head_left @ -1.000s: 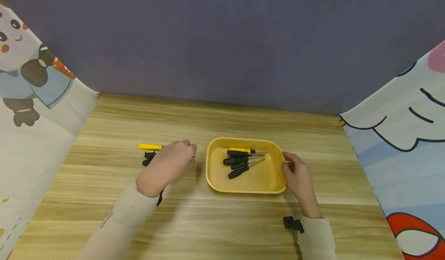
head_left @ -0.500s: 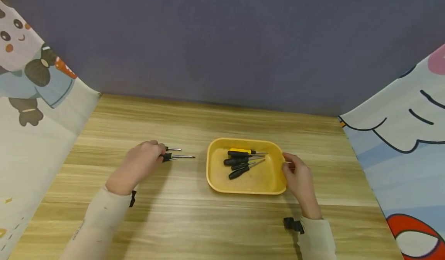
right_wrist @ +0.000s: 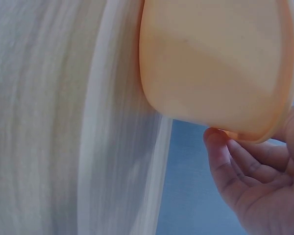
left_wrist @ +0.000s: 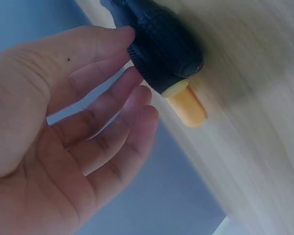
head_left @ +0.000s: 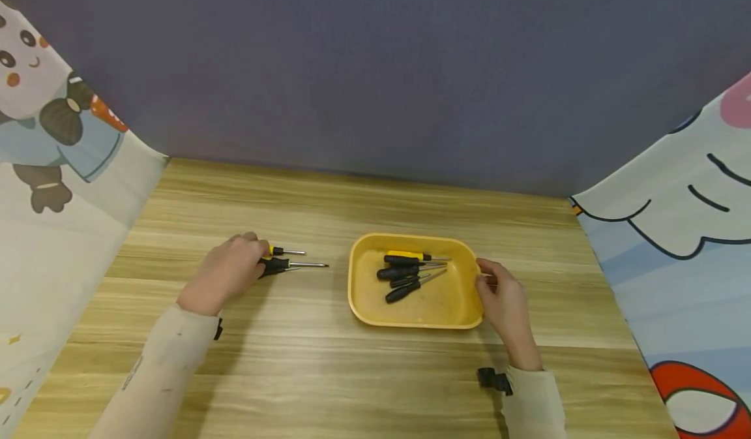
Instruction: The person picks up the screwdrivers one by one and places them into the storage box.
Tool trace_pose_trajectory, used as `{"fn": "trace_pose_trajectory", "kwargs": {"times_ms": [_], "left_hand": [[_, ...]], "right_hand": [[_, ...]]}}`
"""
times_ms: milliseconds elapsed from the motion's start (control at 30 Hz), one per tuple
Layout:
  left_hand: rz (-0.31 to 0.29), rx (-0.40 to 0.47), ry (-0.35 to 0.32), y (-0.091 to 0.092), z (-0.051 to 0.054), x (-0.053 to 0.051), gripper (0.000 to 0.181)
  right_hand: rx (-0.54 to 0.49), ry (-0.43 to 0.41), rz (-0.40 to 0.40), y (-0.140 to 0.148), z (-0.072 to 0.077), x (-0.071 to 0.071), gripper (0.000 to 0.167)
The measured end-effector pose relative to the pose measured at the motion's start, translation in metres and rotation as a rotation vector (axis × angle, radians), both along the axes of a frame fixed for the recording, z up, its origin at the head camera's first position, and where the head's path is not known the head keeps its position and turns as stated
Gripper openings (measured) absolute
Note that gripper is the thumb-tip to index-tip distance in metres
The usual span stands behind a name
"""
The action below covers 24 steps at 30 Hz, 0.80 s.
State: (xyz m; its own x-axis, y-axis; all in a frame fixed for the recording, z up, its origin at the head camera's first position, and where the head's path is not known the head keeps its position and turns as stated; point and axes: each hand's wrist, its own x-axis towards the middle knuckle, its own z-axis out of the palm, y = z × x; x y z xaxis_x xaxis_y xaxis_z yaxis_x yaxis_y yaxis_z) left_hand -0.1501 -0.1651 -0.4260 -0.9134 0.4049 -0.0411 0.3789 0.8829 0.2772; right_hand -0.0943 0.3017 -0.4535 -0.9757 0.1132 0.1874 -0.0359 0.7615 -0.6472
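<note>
Over screwdriver handles on the table's left side is my left hand (head_left: 225,269), fingers slightly bent. In the left wrist view, its thumb touches the edge of a black handle (left_wrist: 166,44); the other fingertips lie alongside. From under the hand stick out a black screwdriver (head_left: 278,265) and a yellow-handled screwdriver (head_left: 276,250), shafts pointing right. A yellow plastic tray (head_left: 411,321) stands to their right, with several black screwdrivers (head_left: 401,272) and one yellow-handled screwdriver in it. My right hand (head_left: 507,299) holds the tray's right end at the rim, fingers curled.
A wood-grain table (head_left: 364,387) lies under everything. Behind it rises a dark grey-blue panel (head_left: 375,80). Cartoon-printed sheets stand at the left (head_left: 76,184) and right sides.
My left hand has moved left from beside the tray to the screwdriver handles, then slightly further left, uncovering some of the handles. The right hand and tray have stayed put.
</note>
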Motion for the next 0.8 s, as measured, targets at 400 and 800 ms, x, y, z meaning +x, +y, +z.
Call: {"fn": "trace_pose_trajectory", "kwargs": {"times_ms": [400,800], "left_hand": [[-0.038,-0.018,-0.007,0.000,-0.003,-0.009,0.014],[-0.087,-0.078,-0.018,0.003,-0.001,-0.015,0.011]], "right_hand": [[0.000,-0.009,-0.005,0.000,0.000,0.000,0.031],[-0.006,-0.020,-0.008,-0.002,0.002,0.000,0.032]]}}
